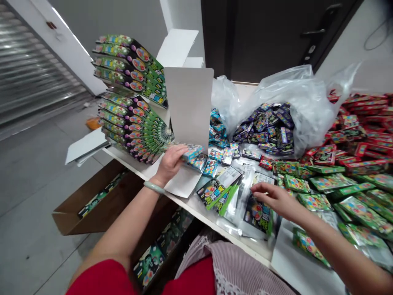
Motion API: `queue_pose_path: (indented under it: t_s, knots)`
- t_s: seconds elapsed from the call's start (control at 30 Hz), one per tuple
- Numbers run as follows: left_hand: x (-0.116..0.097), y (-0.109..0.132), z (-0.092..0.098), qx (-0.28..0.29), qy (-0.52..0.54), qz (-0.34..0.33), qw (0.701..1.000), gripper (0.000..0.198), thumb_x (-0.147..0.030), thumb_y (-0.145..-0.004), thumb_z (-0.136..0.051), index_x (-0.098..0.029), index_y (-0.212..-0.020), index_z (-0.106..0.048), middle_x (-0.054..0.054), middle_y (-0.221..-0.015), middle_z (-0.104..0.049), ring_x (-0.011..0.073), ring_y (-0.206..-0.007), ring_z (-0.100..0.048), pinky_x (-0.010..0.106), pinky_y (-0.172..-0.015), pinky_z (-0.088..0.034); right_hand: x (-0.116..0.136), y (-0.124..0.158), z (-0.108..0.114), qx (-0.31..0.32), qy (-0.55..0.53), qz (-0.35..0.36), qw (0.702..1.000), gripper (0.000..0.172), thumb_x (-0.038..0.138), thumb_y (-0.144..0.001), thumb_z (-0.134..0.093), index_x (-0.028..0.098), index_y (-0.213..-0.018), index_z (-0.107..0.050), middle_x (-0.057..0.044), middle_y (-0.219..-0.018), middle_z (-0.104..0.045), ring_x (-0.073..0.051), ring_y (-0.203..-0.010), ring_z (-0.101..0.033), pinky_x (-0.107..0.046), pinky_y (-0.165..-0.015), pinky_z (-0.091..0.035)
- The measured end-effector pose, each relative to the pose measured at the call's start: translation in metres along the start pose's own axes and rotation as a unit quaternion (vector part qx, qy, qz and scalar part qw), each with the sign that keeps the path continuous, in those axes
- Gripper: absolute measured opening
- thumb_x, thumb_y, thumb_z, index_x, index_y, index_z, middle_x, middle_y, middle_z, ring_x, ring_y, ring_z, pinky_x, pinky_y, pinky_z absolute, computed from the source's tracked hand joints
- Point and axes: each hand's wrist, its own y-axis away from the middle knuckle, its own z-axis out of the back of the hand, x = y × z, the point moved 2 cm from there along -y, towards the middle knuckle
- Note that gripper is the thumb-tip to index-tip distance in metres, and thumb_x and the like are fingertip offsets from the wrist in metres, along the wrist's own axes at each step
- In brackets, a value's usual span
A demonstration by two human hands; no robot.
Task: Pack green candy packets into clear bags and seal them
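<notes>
Soft light glints off the shutter [32, 76]; the picture's edges stretch, seemingly slightly blurred.

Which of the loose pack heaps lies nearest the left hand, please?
The blue heap; the purple heap, red heap and green heap lie farther right of the left hand.

The left arm [129, 221] rises from the lower left, its hand [172, 161] near the centre, knuckles up, fingers bent. From the lower right, the right forearm [328, 235] extends inward, the right hand [270, 197] loosely curled.
</notes>
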Motion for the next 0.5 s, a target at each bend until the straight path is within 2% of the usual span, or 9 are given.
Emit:
queue_pose_path:
  t_s: [0.1,0.2,0.27,0.33,0.37,0.4,0.43,0.5]
  knots:
    - [0.028,0.013,-0.034,0.058,-0.019,-0.002,0.998,0.038,-0.010,-0.087,-0.038,-0.017,-0.116,-0.061,0.014,-0.121,-0.064,0.0257,-0.123,-0.053,0.055,-0.109,-0.036,-0.010,-0.011,-0.014,-0.022,0.093,0.035,0.995,0.020,0.032,-0.084,-0.053,0.021,-0.096,-0.065,-0.007,-0.095,-0.070,-0.022,-0.088,-0.065,-0.035,-0.079,-0.050]
    - [0.025,0.023,-0.045,0.110,-0.012,0.002,0.994,0.049,-0.007,-0.080,-0.039,-0.018,-0.124,-0.057,0.013,-0.131,-0.059,0.0271,-0.131,-0.046,0.057,-0.111,-0.032,-0.011,-0.026,-0.019,-0.041,0.173,0.045,0.983,0.022,0.027,-0.087,-0.050,0.020,-0.104,-0.063,-0.008,-0.099,-0.068,-0.021,-0.089,-0.064,-0.035,-0.081,-0.050]
    - [0.007,0.025,-0.043,0.124,-0.015,0.014,0.992,0.052,-0.008,-0.079,-0.041,-0.017,-0.129,-0.053,0.014,-0.138,-0.053,0.0288,-0.136,-0.040,0.057,-0.112,-0.030,-0.006,-0.038,-0.020,-0.045,0.230,0.060,0.970,0.024,0.026,-0.089,-0.049,0.018,-0.108,-0.062,-0.011,-0.104,-0.066,-0.023,-0.095,-0.063,-0.036,-0.085,-0.048]
    - [-0.022,0.027,-0.042,0.105,-0.010,0.041,0.994,0.047,-0.013,-0.084,-0.043,-0.014,-0.130,-0.051,0.016,-0.138,-0.051,0.0297,-0.136,-0.039,0.056,-0.113,-0.030,0.003,-0.051,-0.024,-0.048,0.288,0.084,0.953,0.026,0.025,-0.090,-0.049,0.016,-0.111,-0.062,-0.013,-0.110,-0.065,-0.025,-0.104,-0.059,-0.038,-0.091,-0.045]
    - [-0.039,0.029,-0.045,0.090,0.005,0.055,0.994,0.042,-0.016,-0.087,-0.043,-0.014,-0.129,-0.051,0.015,-0.132,-0.055,0.0281,-0.131,-0.044,0.053,-0.111,-0.034,0.007,-0.057,-0.028,-0.049,0.316,0.096,0.943,0.028,0.026,-0.091,-0.048,0.015,-0.114,-0.061,-0.014,-0.113,-0.065,-0.026,-0.108,-0.057,-0.038,-0.094,-0.043]
    - [-0.056,0.032,-0.050,0.101,0.032,0.064,0.992,0.039,-0.018,-0.090,-0.044,-0.016,-0.128,-0.051,0.014,-0.126,-0.059,0.0263,-0.125,-0.050,0.050,-0.108,-0.039,0.011,-0.063,-0.032,-0.050,0.343,0.101,0.932,0.030,0.028,-0.092,-0.049,0.014,-0.116,-0.061,-0.015,-0.115,-0.064,-0.028,-0.111,-0.055,-0.039,-0.096,-0.042]
    - [-0.074,0.036,-0.059,0.144,0.059,0.063,0.986,0.038,-0.021,-0.091,-0.045,-0.017,-0.128,-0.051,0.014,-0.122,-0.062,0.0257,-0.119,-0.055,0.048,-0.104,-0.044,0.015,-0.068,-0.037,-0.050,0.370,0.099,0.922,0.033,0.030,-0.092,-0.049,0.012,-0.119,-0.060,-0.016,-0.117,-0.064,-0.029,-0.113,-0.054,-0.040,-0.096,-0.041]
    - [-0.100,0.047,-0.079,0.218,0.061,0.106,0.968,0.042,-0.025,-0.090,-0.048,-0.015,-0.131,-0.048,0.018,-0.130,-0.057,0.0299,-0.125,-0.051,0.051,-0.104,-0.043,0.020,-0.075,-0.049,-0.051,0.413,0.082,0.906,0.041,0.036,-0.092,-0.051,0.008,-0.122,-0.058,-0.019,-0.121,-0.061,-0.032,-0.116,-0.050,-0.042,-0.097,-0.039]
